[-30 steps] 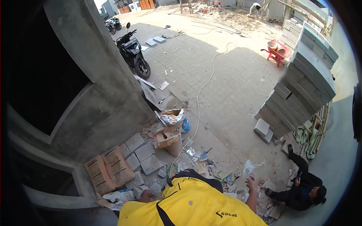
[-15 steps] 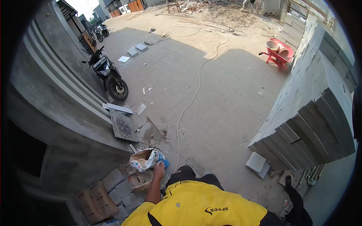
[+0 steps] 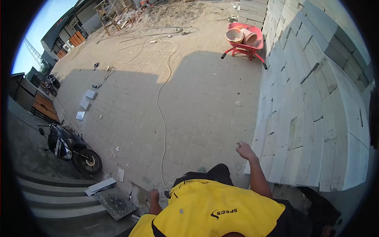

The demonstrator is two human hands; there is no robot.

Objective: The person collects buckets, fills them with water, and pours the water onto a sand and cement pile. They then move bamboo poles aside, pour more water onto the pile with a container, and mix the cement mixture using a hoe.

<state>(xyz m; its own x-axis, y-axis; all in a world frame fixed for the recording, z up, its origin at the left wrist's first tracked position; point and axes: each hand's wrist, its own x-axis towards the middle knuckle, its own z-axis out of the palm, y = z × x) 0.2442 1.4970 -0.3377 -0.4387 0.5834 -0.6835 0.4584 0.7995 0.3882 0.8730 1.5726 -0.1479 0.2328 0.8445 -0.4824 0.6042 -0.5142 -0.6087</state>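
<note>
My left hand [image 3: 154,194] hangs low in front of my yellow shirt [image 3: 229,205], its fingers curled in and no object showing in it. Beside it on the ground lie a dark speckled slab [image 3: 115,203] and a pale strip [image 3: 100,186]. Raised on the other side, my right hand [image 3: 245,151] has its fingers apart and bent a little, holding nothing. A tall stack of grey blocks [image 3: 304,130] stands just to the right of that hand.
A white cable [image 3: 161,106] runs along the paving ahead. A motorcycle [image 3: 71,150] is parked by the left wall steps [image 3: 51,197]. Farther off stand a red wheelbarrow [image 3: 246,49] with buckets in it and several light blocks [image 3: 85,104]. Small debris lies scattered around.
The view has swung right and up. My left hand has come away from the bag and blue container, which are now out of sight. My right hand has come into view beside the block stack.
</note>
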